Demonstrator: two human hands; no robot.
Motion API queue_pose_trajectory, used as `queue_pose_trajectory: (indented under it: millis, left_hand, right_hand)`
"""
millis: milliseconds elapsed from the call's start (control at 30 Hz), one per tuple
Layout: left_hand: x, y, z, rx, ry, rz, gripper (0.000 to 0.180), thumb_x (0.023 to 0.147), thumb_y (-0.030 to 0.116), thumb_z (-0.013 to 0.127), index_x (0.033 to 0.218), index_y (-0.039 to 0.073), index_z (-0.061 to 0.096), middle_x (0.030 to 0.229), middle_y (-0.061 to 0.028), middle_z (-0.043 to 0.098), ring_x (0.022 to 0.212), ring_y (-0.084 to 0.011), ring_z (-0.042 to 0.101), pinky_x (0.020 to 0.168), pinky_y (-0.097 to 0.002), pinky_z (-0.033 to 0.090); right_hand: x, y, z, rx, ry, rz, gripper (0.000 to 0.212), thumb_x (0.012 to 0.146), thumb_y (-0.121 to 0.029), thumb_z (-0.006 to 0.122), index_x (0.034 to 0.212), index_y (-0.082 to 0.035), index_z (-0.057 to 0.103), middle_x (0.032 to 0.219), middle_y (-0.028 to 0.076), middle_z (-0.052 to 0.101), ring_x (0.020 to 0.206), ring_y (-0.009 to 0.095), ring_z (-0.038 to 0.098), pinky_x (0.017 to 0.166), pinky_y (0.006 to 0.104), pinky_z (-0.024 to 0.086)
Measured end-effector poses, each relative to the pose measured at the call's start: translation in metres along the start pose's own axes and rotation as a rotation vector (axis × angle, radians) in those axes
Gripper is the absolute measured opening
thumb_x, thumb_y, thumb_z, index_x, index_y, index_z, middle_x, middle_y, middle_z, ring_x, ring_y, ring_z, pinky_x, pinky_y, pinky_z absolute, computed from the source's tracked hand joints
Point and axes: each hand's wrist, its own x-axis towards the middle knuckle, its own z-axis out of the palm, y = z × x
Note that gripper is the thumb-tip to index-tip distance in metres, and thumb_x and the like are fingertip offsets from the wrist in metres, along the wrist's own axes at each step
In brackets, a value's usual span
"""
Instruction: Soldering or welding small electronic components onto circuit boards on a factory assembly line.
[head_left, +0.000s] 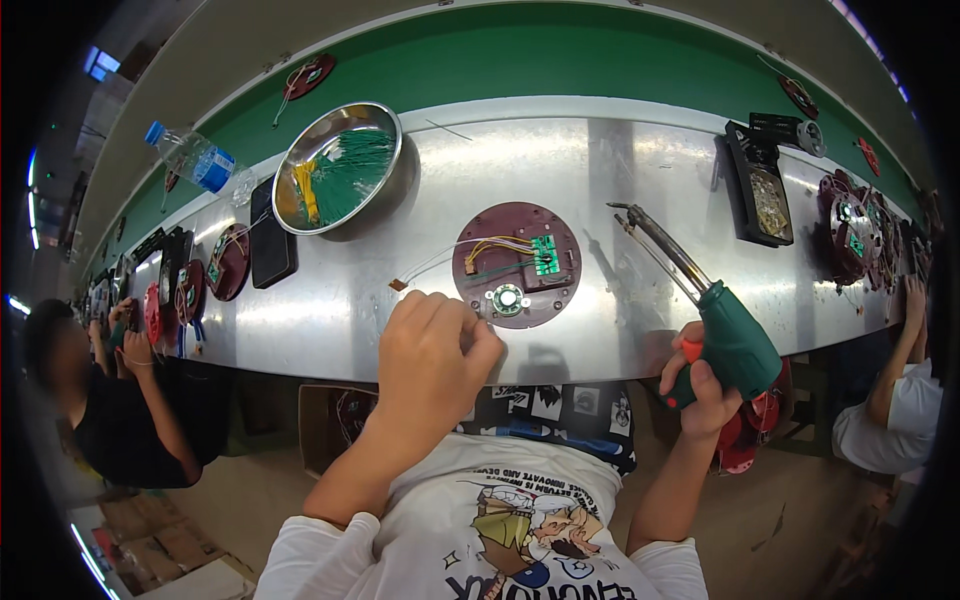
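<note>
On the metal bench before me lies a round maroon base (473,240) with a green circuit board (545,255) and thin yellow, white and green wires. A small round metal-ringed part (507,299) sits near its front edge. My left hand (430,345) is closed just left of that part, fingertips pinched; what they hold, if anything, is hidden. Pale wires run from the base to a small brown connector (398,285) above my knuckles. My right hand (702,385) grips a green soldering gun (738,340) by its handle, its tip pointing up and left, apart from the base.
A steel bowl (398,190) of green and yellow wires stands back left, beside a dark phone-like slab (272,255) and a plastic bottle (195,158). A black tray (765,205) stands back right. More maroon bases (845,235) lie along the bench. Co-workers sit on both sides.
</note>
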Motion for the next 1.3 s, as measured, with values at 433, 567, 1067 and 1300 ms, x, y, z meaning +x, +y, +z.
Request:
queue_pose_trajectory:
  millis: [433,567,1067,1300]
  left_hand:
    - [0.007,-0.012,-0.032,-0.119,-0.102,0.044,0.005,0.080,0.000,0.064,0.084,-0.001,0.064,0.075,-0.0151,0.061,0.072,-0.0349,0.058,0.066,-0.0428,0.046]
    - [0.008,-0.035,-0.043,0.028,-0.185,0.222,0.026,0.076,-0.007,0.064,0.100,0.001,0.069,0.095,-0.0124,0.063,0.086,-0.0299,0.057,0.074,-0.0376,0.048]
    - [-0.030,-0.051,-0.041,0.081,-0.281,0.400,0.060,0.061,0.028,0.085,0.113,0.002,0.066,0.110,-0.0088,0.058,0.098,-0.0290,0.052,0.083,-0.0411,0.044]
    - [-0.021,-0.038,-0.032,0.059,-0.248,0.385,0.057,0.063,0.023,0.084,0.112,0.001,0.067,0.108,-0.0088,0.059,0.095,-0.0292,0.052,0.081,-0.0407,0.045]
  right_hand:
    - [0.001,0.000,0.002,-0.020,0.023,-0.044,0.046,0.087,-0.015,0.062,0.125,0.008,0.050,0.099,0.020,0.059,0.049,0.017,0.054,0.042,0.0253,0.044]
    - [-0.001,0.003,0.003,-0.007,0.032,-0.018,0.045,0.087,-0.015,0.062,0.125,0.008,0.051,0.099,0.020,0.059,0.050,0.017,0.054,0.041,0.0251,0.044]
    - [-0.001,-0.001,0.004,-0.003,0.027,-0.036,0.046,0.087,-0.014,0.062,0.126,0.008,0.050,0.100,0.021,0.059,0.050,0.018,0.056,0.043,0.0267,0.046]
    - [0.001,-0.001,0.001,0.035,0.017,-0.006,0.049,0.087,-0.015,0.064,0.128,0.007,0.049,0.100,0.021,0.059,0.049,0.019,0.056,0.042,0.0271,0.046]
